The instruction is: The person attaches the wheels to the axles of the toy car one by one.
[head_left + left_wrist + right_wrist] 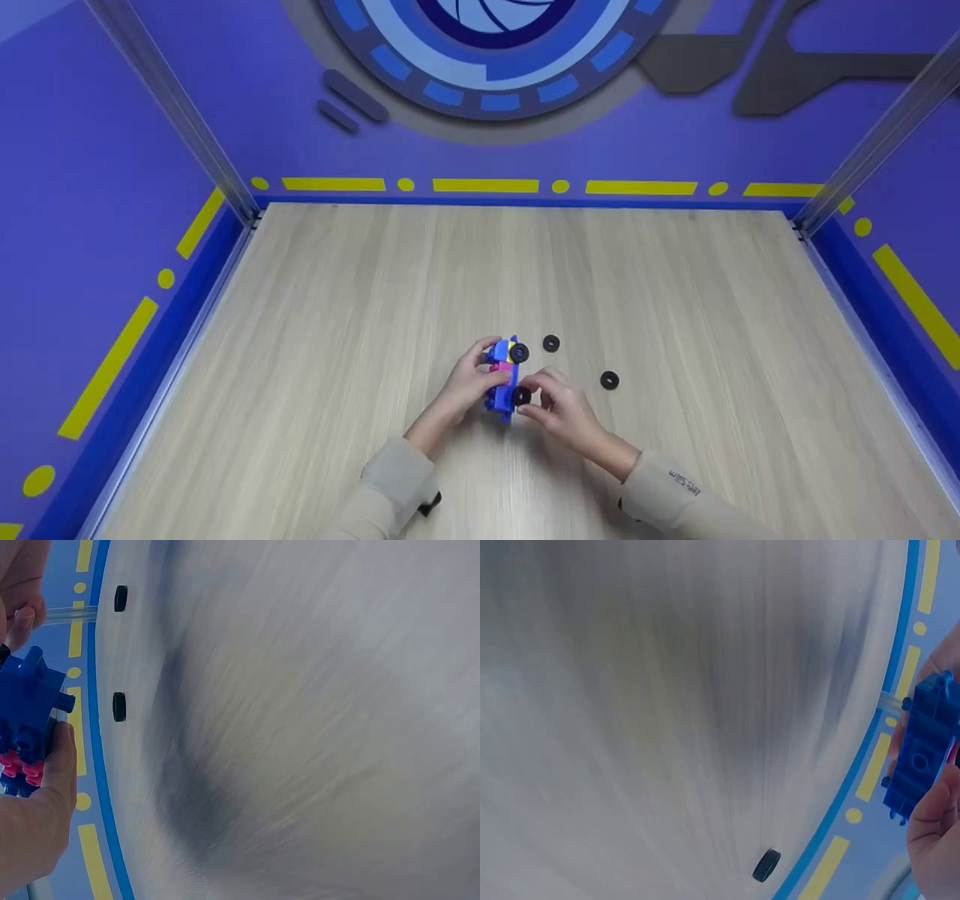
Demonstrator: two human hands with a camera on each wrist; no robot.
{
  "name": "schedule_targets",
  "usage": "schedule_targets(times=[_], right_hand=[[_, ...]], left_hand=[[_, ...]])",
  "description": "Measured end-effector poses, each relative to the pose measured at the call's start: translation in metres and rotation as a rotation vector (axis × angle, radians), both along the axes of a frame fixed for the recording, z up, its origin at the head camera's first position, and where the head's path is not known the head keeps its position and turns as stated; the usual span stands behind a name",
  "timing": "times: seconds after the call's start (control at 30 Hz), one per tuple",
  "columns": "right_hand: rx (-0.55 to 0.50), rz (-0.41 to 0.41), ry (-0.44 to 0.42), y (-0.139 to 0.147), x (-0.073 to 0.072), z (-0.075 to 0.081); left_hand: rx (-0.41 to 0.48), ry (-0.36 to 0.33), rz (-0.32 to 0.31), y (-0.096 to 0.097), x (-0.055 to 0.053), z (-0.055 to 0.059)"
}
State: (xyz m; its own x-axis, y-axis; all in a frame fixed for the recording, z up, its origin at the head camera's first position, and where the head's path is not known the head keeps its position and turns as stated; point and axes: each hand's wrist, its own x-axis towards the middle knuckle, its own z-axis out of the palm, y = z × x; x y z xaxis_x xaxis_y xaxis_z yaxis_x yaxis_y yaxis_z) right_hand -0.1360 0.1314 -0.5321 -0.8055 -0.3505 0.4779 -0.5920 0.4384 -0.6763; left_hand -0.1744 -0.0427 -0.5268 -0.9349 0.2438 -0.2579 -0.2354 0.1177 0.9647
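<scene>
A small toy car (pixel 504 379) of blue, pink and yellow blocks is gripped in my left hand (pixel 469 382), its thumb across the middle. One black wheel (pixel 519 352) sits on its far right side. At the near right side my right hand (pixel 562 412) pinches another black wheel (pixel 521 395) against the car; how firmly that wheel is seated, I cannot tell. The left wrist view has the blue block body (pixel 30 694) above the left fingers. In the right wrist view, the blue underside (pixel 919 757) faces the camera, and the wheels are mostly hidden.
Two loose black wheels lie on the wooden table (pixel 360 300): one (pixel 551 343) just beyond the right hand, the other (pixel 610 380) farther right. Blue panels with yellow dashes (pixel 486 185) enclose the back and sides.
</scene>
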Motion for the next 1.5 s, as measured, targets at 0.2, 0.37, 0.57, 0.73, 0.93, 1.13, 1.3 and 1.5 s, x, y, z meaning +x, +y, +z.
schedule_targets(times=[0.2, 0.37, 0.57, 0.73, 0.93, 1.13, 1.3, 1.5], right_hand=[[0.014, -0.008, 0.039, -0.003, 0.002, -0.001], [0.028, -0.019, 0.051, -0.005, 0.003, -0.001], [0.033, -0.034, 0.061, -0.007, 0.005, -0.001], [0.039, -0.043, 0.070, -0.007, 0.005, -0.001], [0.038, -0.044, 0.067, -0.008, 0.006, -0.001], [0.049, -0.063, 0.078, -0.011, 0.007, 0.000], [0.064, -0.083, 0.084, -0.012, 0.006, 0.001], [0.068, -0.093, 0.079, -0.013, 0.005, 0.000]], left_hand=[[0.003, 0.005, 0.000, 0.001, 0.009, 0.025], [0.009, 0.010, 0.004, 0.001, 0.011, 0.029], [0.018, 0.012, -0.002, 0.000, 0.005, 0.014], [0.003, 0.010, 0.006, 0.001, 0.000, -0.001], [0.004, 0.024, 0.013, 0.001, 0.000, -0.003], [-0.016, 0.022, 0.029, 0.002, 0.002, 0.000], [-0.008, 0.025, 0.052, 0.003, 0.002, 0.001], [-0.001, 0.026, 0.079, 0.004, 0.002, 0.002]])
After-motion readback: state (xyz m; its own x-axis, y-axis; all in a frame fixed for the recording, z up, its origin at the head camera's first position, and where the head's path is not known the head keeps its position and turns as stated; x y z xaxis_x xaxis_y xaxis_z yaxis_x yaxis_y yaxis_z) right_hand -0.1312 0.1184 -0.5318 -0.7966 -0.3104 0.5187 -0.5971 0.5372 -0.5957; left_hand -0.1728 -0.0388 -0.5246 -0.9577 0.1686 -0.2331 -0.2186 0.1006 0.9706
